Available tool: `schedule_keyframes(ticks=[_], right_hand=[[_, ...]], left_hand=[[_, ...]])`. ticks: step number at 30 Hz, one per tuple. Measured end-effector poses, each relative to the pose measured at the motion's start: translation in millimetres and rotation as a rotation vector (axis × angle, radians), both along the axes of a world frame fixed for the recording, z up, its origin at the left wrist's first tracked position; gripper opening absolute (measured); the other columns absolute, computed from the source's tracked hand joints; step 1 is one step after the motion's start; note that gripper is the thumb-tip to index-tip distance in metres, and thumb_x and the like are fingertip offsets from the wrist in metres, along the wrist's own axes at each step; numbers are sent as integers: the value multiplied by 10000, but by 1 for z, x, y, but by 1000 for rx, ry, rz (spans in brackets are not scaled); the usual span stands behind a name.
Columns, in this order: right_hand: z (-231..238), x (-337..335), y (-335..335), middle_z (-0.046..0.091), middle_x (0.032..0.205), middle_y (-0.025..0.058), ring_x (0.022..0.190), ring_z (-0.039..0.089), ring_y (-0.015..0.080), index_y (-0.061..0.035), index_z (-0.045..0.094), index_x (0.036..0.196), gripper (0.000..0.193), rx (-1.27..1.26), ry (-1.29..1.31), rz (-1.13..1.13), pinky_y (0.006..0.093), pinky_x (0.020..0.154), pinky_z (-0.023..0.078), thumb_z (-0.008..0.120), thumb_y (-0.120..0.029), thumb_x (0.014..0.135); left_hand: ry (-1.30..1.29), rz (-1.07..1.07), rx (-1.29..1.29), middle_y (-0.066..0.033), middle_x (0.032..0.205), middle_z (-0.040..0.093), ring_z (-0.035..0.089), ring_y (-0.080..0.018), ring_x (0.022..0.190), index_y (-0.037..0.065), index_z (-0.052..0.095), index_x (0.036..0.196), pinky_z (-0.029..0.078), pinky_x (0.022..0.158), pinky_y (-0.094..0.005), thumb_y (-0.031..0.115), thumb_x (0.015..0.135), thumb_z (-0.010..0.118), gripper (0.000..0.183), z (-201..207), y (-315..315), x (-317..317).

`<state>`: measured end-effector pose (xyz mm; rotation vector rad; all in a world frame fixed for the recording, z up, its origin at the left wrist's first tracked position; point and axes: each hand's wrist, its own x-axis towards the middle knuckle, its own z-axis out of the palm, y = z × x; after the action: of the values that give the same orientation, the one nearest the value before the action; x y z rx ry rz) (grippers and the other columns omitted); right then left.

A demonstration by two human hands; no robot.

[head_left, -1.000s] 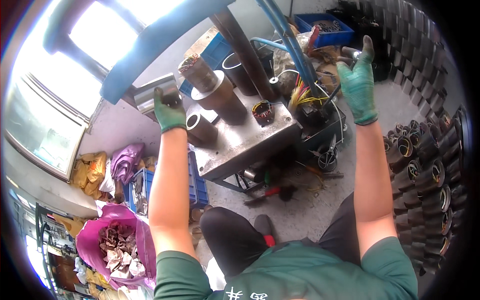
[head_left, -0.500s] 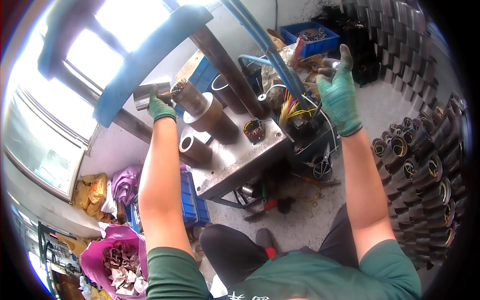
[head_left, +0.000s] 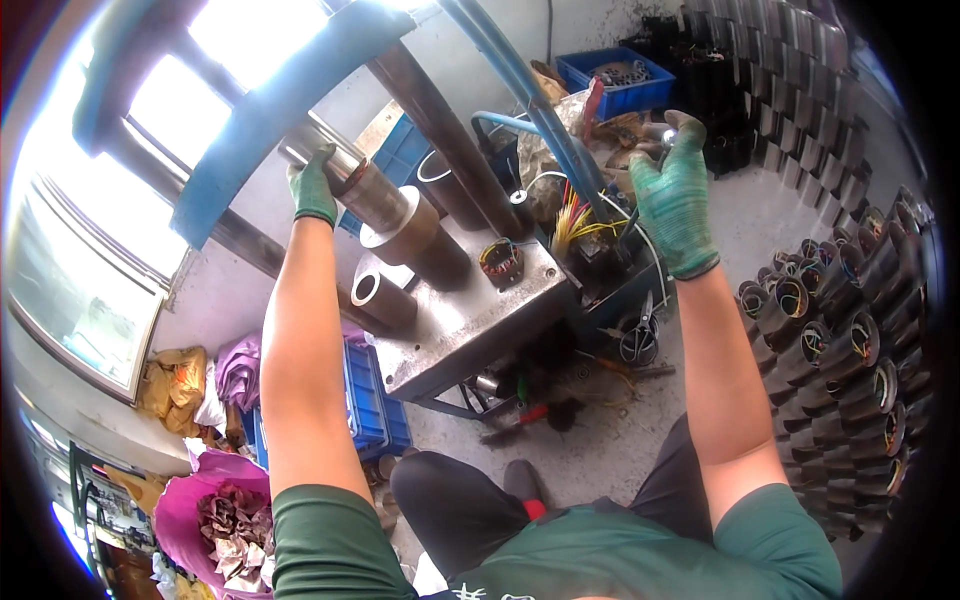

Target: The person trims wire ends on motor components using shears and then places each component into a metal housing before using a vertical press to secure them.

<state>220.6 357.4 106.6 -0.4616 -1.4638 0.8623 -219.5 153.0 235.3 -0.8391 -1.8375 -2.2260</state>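
My left hand (head_left: 314,190), in a green glove, is closed round a shiny metal cylinder (head_left: 335,145) beneath the blue press beam (head_left: 285,125). The cylinder is in line with a dull metal sleeve (head_left: 372,198), its lower end at or just above the sleeve's top; I cannot tell if they touch. That sleeve rises from a wider stepped metal support (head_left: 432,245) on the press table (head_left: 475,315). My right hand (head_left: 678,205), gloved too, is closed about a shiny-ended lever (head_left: 656,133) beside the blue pipes; its lower part is hidden.
On the table stand a short tube (head_left: 385,303), a wider tube (head_left: 450,190) and a wound copper coil core (head_left: 502,263). Scissors (head_left: 638,340) hang at the table's right. Many wired motor casings (head_left: 850,350) are stacked at right. A pink sack (head_left: 185,515) holds paper scraps.
My left hand has raised and tilted the metal cylinder, from lying nearly level beside the sleeve to lining up over its top. My right hand has stayed by the lever, its thumb now bent over.
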Motion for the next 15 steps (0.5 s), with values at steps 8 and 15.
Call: schedule_keyframes(ticks=[8, 15], right_hand=[[9, 15, 3, 690, 911, 104, 731, 650, 145, 20, 604, 1157, 196, 9, -31, -91, 293, 719, 562, 654, -51, 982], [26, 37, -2, 772, 1056, 128, 918, 755, 201, -17, 745, 1189, 246, 53, -193, -92, 316, 839, 600, 675, -96, 966]], left_hand=[[86, -40, -73, -108, 1143, 656, 652, -228, 1020, 11, 539, 1281, 529, 937, -360, 99, 732, 899, 662, -2, -3, 23], [175, 52, -40, -155, 1214, 637, 658, -269, 1085, -8, 496, 1325, 571, 940, -384, 65, 741, 874, 699, -15, -3, 27]])
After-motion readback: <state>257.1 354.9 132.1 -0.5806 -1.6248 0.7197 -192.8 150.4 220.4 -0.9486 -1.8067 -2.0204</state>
